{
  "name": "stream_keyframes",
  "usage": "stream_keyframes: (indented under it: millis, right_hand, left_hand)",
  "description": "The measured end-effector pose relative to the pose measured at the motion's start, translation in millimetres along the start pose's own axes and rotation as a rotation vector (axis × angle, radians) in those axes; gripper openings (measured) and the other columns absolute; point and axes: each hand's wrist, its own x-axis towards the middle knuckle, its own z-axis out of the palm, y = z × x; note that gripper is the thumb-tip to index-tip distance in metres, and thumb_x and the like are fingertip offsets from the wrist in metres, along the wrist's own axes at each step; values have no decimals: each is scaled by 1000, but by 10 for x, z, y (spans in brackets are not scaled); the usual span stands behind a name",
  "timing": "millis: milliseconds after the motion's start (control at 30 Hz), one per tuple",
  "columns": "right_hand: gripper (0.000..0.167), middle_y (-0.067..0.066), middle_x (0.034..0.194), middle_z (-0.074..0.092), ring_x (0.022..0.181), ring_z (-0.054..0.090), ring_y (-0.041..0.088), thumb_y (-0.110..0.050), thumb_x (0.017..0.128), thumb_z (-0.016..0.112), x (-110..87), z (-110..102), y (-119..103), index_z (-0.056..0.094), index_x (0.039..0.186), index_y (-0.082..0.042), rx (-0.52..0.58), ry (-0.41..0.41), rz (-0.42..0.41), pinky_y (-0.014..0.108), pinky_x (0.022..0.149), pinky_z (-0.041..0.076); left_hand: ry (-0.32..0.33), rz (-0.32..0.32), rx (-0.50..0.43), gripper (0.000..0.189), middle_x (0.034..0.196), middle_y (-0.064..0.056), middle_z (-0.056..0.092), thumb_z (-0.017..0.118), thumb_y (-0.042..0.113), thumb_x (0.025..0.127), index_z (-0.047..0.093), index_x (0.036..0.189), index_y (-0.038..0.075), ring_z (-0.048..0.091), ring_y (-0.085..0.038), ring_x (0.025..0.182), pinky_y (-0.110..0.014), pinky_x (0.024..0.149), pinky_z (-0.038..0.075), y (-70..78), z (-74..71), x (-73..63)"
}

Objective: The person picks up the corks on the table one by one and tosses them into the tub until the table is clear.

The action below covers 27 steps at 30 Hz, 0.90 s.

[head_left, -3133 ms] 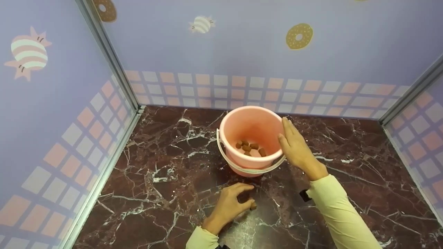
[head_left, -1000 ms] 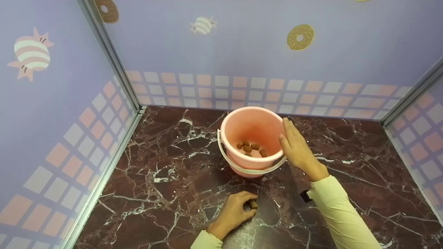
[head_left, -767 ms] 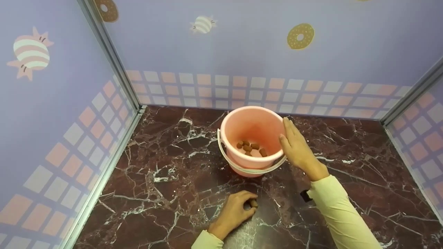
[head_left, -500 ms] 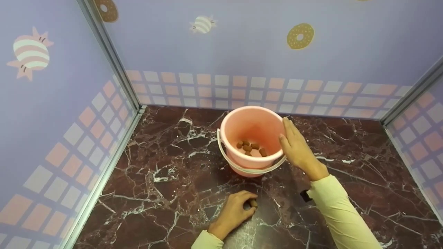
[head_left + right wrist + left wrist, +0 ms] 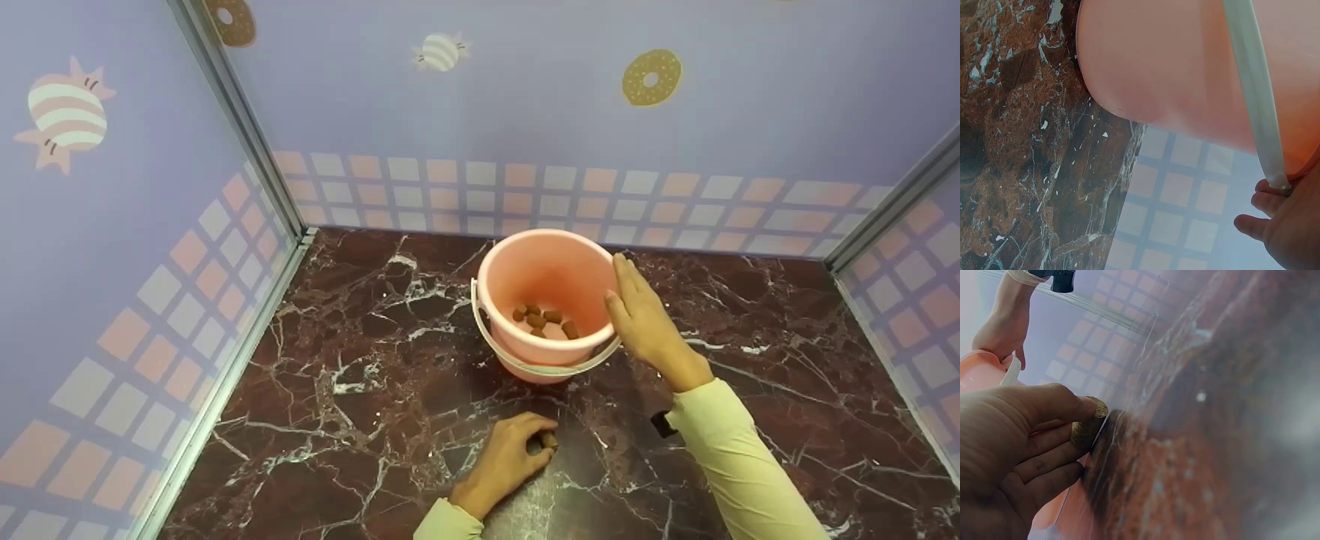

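Observation:
In the head view a pink bucket (image 5: 551,345) stands upright with several small brown cork-like pieces (image 5: 535,320) on its bottom. My right hand (image 5: 645,322) holds the bucket's right rim, the thumb over the edge and the fingers along the outside beside the pale handle (image 5: 1258,95). Nearer to me, my left hand (image 5: 506,457) pinches another cork (image 5: 550,441) low over the tabletop. The left wrist view shows this cork (image 5: 1088,427) between thumb and fingers, with speckled sides and a pale end. Its lower side is close to the table surface.
The dark red marbled tabletop (image 5: 360,442) is bordered by lilac walls with a printed checkered band (image 5: 442,195). The back wall (image 5: 525,90) stands close behind the bucket. A metal strip (image 5: 217,420) edges the left side. Small white specks dot the table.
Three seconds ago the left thumb and fingers were apart with the cork at the thumb; now they close round it, slightly farther right. The right hand and bucket have stayed put.

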Motion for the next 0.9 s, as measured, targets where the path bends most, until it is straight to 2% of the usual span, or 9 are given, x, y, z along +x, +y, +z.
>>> stream_keyframes:
  millis: [133, 367, 700, 900]
  right_hand:
    - [63, 32, 169, 22, 157, 17, 49, -19, 112, 40, 2, 0, 0, 21, 161, 15, -2, 9, -9, 56, 130, 12]
    - [64, 31, 170, 19, 158, 15, 48, -19, 112, 40, 12, -2, 3, 18, 162, 14, -14, -8, 3, 55, 130, 10]
    - [64, 28, 171, 18, 159, 14, 46, -20, 112, 39, 6, -6, 2, 17, 163, 12, -33, -15, 20, 54, 131, 9]
    - [64, 27, 171, 19, 159, 15, 46, -21, 113, 39, 2, -7, 9, 18, 163, 12, -53, -11, 15, 56, 130, 11]
  left_hand:
    - [25, 23, 16, 33, 99, -7, 77, 84, -10, 80, 77, 112, -5, 72, -12, 87, -21, 83, 60, 1, -17, 7]
    - [108, 90, 16, 38, 96, -11, 77, 85, -16, 75, 76, 110, -7, 74, -18, 86, -25, 87, 61, 22, -109, 52]
    - [206, 163, 21, 41, 105, -12, 77, 87, -16, 74, 76, 112, -6, 76, -22, 94, -30, 94, 61, 150, -327, 137]
    - [234, 192, -11, 42, 111, -12, 77, 87, -15, 75, 76, 114, -5, 76, -22, 98, -29, 96, 59, 269, -447, 177]
